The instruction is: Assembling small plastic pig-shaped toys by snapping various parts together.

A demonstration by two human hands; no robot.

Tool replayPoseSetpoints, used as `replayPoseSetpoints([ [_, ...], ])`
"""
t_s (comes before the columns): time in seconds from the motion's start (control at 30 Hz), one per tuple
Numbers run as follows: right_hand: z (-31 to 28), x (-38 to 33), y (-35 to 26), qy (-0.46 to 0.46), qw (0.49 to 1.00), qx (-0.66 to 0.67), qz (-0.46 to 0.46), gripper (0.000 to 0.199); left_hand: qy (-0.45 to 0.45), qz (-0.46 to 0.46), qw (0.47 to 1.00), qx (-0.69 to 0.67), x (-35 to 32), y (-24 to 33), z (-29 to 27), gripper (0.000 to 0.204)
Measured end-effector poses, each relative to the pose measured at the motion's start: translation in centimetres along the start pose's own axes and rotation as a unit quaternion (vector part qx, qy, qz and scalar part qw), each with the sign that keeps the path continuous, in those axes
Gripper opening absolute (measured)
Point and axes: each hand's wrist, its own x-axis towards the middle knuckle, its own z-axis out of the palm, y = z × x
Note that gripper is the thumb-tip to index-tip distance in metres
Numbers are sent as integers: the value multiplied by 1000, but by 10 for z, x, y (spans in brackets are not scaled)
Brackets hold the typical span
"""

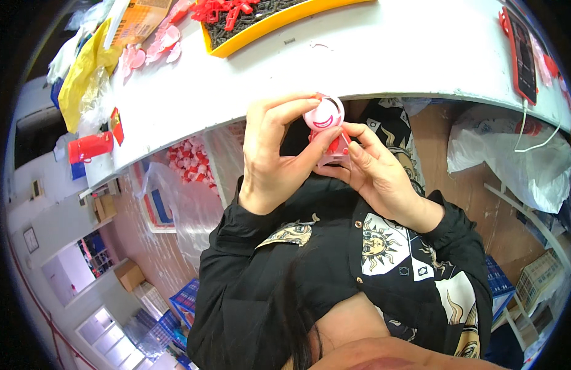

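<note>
Between left hand (274, 151) and right hand (379, 172), pink piece (325, 115), fingertip-held

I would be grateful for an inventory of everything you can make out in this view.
toy piece: apparently one, pink, white and red, in both hands
worktable: one, white, top
tray: one, yellow, on worktable
small parts: many, dark, in tray
red pieces: several, red, atop those
pink pieces: several, pink, worktable's left
phone: one, red-cased, worktable's right
cable: one, white, at phone
red container: one, red, left edge
clear bag: one, translucent, lower right of worktable
blue crates: several, blue, lower left and right
sleeves: two, black, patterned
left hand; right hand: two, bare, centre
</note>
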Motion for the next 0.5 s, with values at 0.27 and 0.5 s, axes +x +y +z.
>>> replayPoseSetpoints([
  [0.27, 2, 2, 1, -16, 997, 67, 38, 43, 215, -113, 929, -281, 12, 5, -23, 44],
  [0.5, 3, -1, -4, -6, 998, 51, 36, 42, 135, -320, 907, -237, 7, -62, -143, 44],
])
